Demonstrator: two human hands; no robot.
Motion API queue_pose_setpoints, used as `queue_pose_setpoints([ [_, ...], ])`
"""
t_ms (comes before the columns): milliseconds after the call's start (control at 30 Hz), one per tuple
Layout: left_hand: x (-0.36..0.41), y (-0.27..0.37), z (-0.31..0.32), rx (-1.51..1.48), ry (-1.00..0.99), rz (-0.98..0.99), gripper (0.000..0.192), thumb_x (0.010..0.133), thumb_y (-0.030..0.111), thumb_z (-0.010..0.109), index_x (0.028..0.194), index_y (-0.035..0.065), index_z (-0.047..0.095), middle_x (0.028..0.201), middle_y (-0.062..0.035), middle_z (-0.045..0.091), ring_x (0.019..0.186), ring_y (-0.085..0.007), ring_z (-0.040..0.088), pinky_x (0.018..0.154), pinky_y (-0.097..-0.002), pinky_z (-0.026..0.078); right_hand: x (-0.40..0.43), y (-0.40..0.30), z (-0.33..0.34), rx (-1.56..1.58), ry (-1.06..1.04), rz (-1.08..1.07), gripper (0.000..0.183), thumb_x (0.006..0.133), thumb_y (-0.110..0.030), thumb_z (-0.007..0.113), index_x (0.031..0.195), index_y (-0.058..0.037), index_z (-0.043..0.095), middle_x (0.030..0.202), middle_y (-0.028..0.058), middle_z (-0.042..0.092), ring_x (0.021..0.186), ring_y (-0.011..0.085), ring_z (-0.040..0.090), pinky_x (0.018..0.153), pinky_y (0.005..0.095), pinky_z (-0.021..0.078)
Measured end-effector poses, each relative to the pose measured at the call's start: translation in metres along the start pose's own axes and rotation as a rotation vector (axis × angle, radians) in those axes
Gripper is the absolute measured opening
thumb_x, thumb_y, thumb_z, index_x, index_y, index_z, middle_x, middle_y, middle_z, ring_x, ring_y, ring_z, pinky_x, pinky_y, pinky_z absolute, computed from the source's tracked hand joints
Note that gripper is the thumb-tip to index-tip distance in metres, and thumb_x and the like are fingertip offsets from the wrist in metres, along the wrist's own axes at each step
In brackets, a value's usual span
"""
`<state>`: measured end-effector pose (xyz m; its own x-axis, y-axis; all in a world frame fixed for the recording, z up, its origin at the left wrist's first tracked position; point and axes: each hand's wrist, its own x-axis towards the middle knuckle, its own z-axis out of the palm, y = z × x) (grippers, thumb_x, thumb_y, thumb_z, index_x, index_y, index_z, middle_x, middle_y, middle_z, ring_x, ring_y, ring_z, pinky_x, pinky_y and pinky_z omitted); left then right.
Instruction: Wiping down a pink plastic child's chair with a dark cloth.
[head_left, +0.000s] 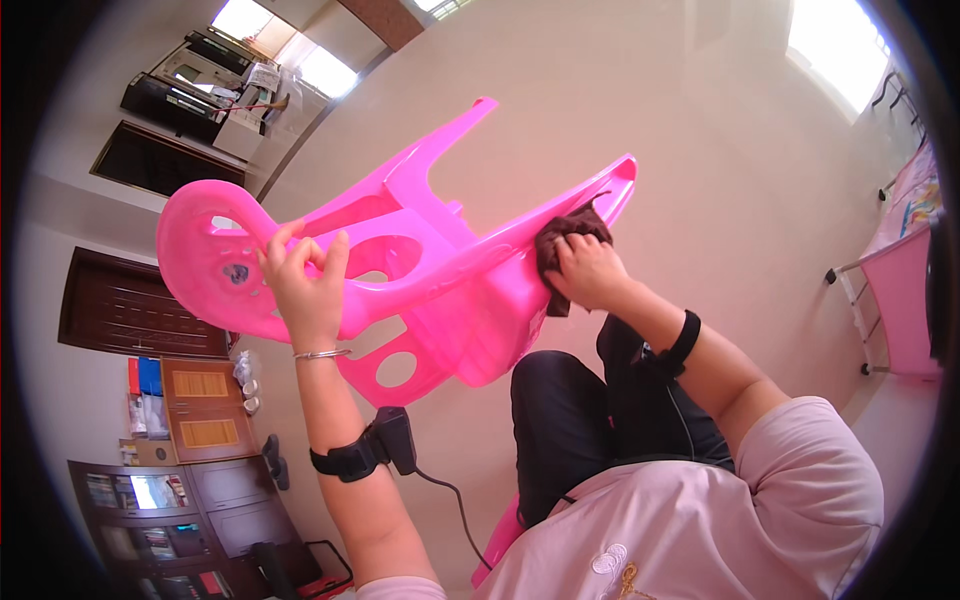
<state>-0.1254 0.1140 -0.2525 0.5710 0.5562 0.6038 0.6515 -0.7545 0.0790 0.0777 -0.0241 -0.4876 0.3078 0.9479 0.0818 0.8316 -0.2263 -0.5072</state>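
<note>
A bright pink plastic chair (442, 277) is held tilted in front of me, its legs pointing up and to the right. At the left, my left hand (304, 274) grips the chair by the frame beside its rounded backrest (191, 277), which has cut-outs and a small dark sticker. Bunched in my right hand (589, 270) is a dark brown cloth (553, 244), pressed against a chair leg (619, 176) near its end. Part of the cloth is hidden under my fingers.
Beige floor (660, 97) surrounds the chair. My bent knees (559, 405) are just below it. A wheeled rack with a pink panel (904, 300) stands at the right. On the left are a dark wooden door (135, 304), a wooden cabinet (202, 386) and a dark bookcase (172, 517). A cable (459, 499) hangs from my left armband.
</note>
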Motion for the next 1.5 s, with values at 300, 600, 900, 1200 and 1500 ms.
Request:
queue_pose_setpoints([
  [300,0.006,0.006,0.003,0.018,0.016,-0.027,0.043,0.075,0.032,0.069,0.054,0.0057,0.043,0.099,-0.012,0.054,0.104,-0.028,0.049,0.104,-0.0556,0.016,0.059,0.067,0.016,0.077,-0.16,0.289,0.055,0.084,-0.04,0.044,0.12,0.0016,0.045,0.118,0.0244,0.049,0.109,0.0407,0.048,0.09,0.0479,0.0421],
  [600,0.013,0.014,0.009,0.068,0.012,-0.013,0.043,0.075,0.034,0.068,0.053,0.0061,0.044,0.097,-0.0126,0.055,0.102,-0.0257,0.051,0.105,-0.0548,0.016,0.045,-0.002,0.045,0.265,0.183,0.357,0.076,0.081,-0.037,0.052,0.13,0.0146,0.025,0.134,0.0301,0.031,0.124,0.0422,0.032,0.099,0.0534,0.0309],
  [900,0.024,0.021,0.013,0.095,0.0,-0.028,0.043,0.077,0.037,0.065,0.054,0.006,0.047,0.095,-0.012,0.056,0.102,-0.024,0.051,0.106,-0.0555,0.014,-0.02,-0.106,-0.009,0.548,0.594,-0.201,0.077,0.075,-0.016,0.062,0.134,0.0095,0.021,0.134,0.0337,0.025,0.125,0.0477,0.026,0.103,0.0484,0.0254],
  [1200,0.023,0.025,0.012,0.101,-0.005,-0.019,0.042,0.078,0.037,0.064,0.054,0.0056,0.049,0.095,-0.0121,0.056,0.103,-0.0243,0.051,0.106,-0.0565,0.013,-0.01,-0.129,-0.006,0.363,0.655,-0.392,0.062,0.071,-0.014,0.063,0.13,-0.0136,0.044,0.125,0.0188,0.042,0.117,0.0379,0.039,0.099,0.0515,0.0291],
  [1500,0.027,0.025,0.015,0.09,0.011,0.013,0.043,0.077,0.038,0.065,0.054,0.0062,0.048,0.095,-0.0115,0.056,0.1,-0.0244,0.052,0.106,-0.0567,0.013,-0.01,-0.08,0.01,0.677,0.441,0.036,0.077,0.083,-0.021,0.056,0.141,0.0022,0.01,0.143,0.0295,0.014,0.128,0.0453,0.025,0.105,0.0433,0.0254],
])
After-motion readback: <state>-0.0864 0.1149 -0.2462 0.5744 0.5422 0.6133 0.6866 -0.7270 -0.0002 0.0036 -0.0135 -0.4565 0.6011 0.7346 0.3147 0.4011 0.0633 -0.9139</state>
